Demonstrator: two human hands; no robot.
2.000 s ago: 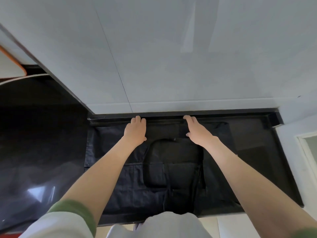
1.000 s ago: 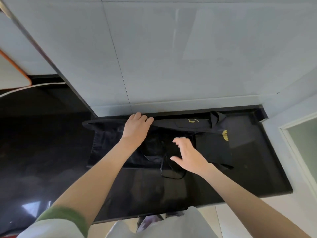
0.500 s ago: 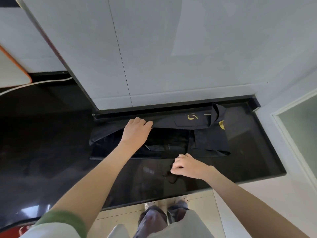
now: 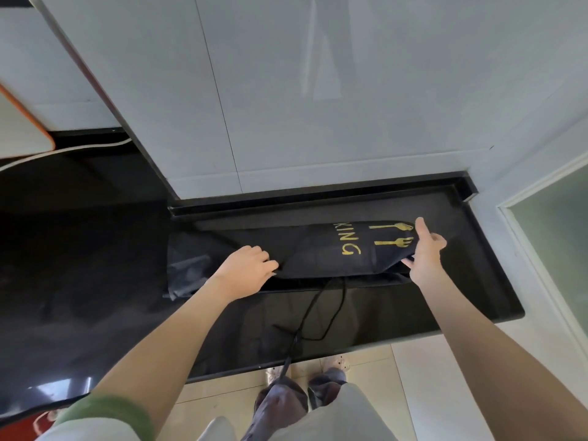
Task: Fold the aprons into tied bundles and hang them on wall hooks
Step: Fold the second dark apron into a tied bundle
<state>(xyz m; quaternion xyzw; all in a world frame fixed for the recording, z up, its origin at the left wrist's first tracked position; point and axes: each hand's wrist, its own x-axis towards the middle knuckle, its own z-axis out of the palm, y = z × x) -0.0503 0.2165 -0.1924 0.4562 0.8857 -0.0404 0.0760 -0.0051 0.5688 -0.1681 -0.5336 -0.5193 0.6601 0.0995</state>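
- Folding lengthwise looks like the step in hand; tying and hanging are not yet done.
- Nearest: ties (image 4: 321, 310) trail loose from the band's front edge across the counter (image 4: 445, 297), and one runs over the front lip toward the floor. Advice: draw them up onto the counter before the next fold, or they may snag or drag the bundle off line.
- Left hand (image 4: 245, 268): fingers (image 4: 265, 264) are curled together over the fold edge, left of centre, gripping cloth. Advice: keep this grip as the anchor and press the crease flat before moving.
- Right hand (image 4: 424, 254): at the band's right end. Index (image 4: 420, 227) is straight along the end, thumb is at the lower corner, other fingers are curled. Cannot tell whether cloth is actually pinched.
- Advice: both hands should turn the fold together, edges matched; a lag on one side would likely skew the band.
- Apron (image 4: 318, 253): black, lying as a long narrow band at the back of the counter, parallel to the wall (image 4: 318, 106) and near it. Gold print (image 4: 350, 241) faces up on the right half. The left end looks looser and rumpled; smooth it first.
- Cloth looks thin and limp, so creases probably will not hold unless pressed.
- No hooks are in view.
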